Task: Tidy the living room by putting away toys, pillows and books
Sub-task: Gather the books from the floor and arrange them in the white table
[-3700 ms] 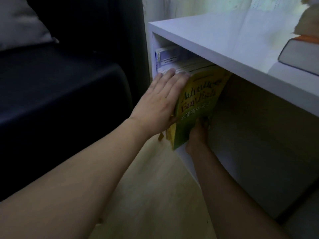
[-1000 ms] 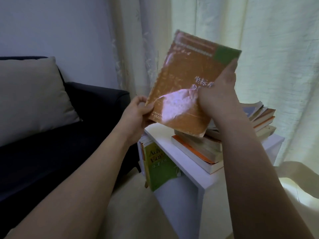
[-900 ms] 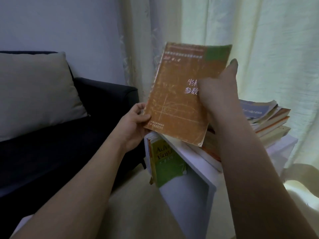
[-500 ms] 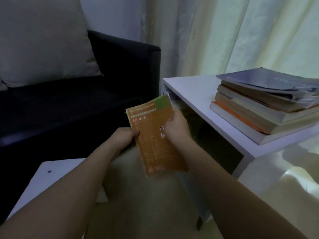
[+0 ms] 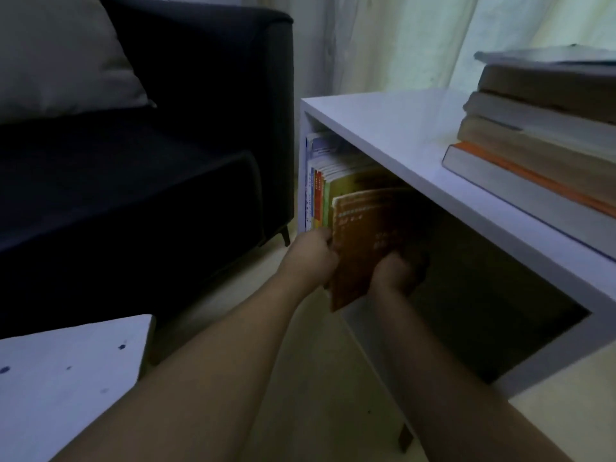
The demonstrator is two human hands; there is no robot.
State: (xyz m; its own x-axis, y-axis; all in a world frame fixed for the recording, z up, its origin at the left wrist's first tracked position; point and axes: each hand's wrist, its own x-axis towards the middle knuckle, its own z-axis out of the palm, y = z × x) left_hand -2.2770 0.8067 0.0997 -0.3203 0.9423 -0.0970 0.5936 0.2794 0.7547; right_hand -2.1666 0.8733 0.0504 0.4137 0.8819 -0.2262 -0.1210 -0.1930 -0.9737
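An orange paperback book [image 5: 366, 241] stands upright at the mouth of the white side table's [image 5: 393, 128] open lower compartment. My left hand [image 5: 311, 255] grips its spine edge and my right hand [image 5: 398, 270] holds its lower right side. Just behind it, several upright books [image 5: 325, 191] fill the compartment's left end, a yellow-green one nearest. A stack of several books [image 5: 540, 135] lies on the table top at the right.
A dark sofa [image 5: 160, 181] with a light pillow [image 5: 56, 58] stands to the left, close to the side table. A white surface [image 5: 66, 381] juts in at the lower left. Pale curtains [image 5: 400, 41] hang behind. The compartment's right part is dark.
Both hands have carried the orange book down from in front of me to the compartment's opening, next to the shelved books. The view has dropped lower.
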